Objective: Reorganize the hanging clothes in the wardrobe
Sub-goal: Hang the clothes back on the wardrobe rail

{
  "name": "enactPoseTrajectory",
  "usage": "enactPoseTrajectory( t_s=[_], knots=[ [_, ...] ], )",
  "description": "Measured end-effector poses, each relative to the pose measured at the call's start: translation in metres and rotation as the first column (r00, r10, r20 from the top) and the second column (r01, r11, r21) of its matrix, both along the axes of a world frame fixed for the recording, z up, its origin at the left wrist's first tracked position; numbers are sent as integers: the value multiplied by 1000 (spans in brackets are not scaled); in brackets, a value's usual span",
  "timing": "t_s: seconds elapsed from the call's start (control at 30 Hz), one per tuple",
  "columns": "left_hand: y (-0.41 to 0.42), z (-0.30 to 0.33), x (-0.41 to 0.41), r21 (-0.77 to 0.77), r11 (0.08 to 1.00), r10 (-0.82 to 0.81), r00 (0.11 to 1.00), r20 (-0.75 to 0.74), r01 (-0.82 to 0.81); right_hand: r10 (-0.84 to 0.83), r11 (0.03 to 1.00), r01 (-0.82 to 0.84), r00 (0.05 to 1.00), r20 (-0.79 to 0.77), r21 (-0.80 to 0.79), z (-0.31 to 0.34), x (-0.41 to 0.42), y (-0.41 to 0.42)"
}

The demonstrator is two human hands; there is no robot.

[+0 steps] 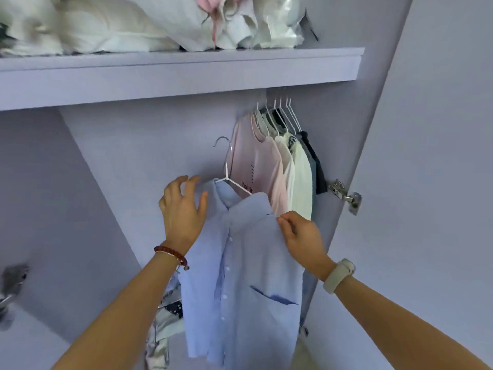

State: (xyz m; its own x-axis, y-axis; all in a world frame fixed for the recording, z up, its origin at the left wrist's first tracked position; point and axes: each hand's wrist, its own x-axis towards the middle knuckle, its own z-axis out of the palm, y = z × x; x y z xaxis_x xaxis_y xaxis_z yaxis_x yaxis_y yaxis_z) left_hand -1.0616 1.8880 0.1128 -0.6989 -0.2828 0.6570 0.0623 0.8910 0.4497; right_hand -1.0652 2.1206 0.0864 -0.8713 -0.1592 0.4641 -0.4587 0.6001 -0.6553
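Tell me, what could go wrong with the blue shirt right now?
The blue shirt is on a white hanger whose hook is off the rail, so it might drop. Only the right hand pinches its shoulder; the left hand just touches the other side. It could slide off the hanger. Lifting it, the hook may snag the pink top beside it.
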Motion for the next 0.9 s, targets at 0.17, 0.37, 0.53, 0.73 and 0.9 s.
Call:
enactPoseTrajectory(
  t_s=[0.17, 0.37, 0.53, 0.73, 0.9],
  knots=[
    [12, 55, -20, -294, 951, 15, 962, -271, -97, -82, 979, 79, 997, -8, -190, 25, -54, -24],
    [27, 115, -55, -485, 827, 82, 915, -394, -283, -160, 948, 141, 986, -47, -287, 67, -130, -52],
    [21, 127, -79, -482, 803, 207, 923, -326, -350, -222, 957, 217, 975, -5, -192, 82, -177, -71],
    [12, 121, -87, -551, 721, 269, 903, -335, -419, -214, 966, 234, 961, 175, -108, 65, -195, -89],
    [14, 121, -83, -566, 721, 280, 915, -292, -401, -164, 960, 215, 950, 266, -178, 58, -189, -87]
  ],
)
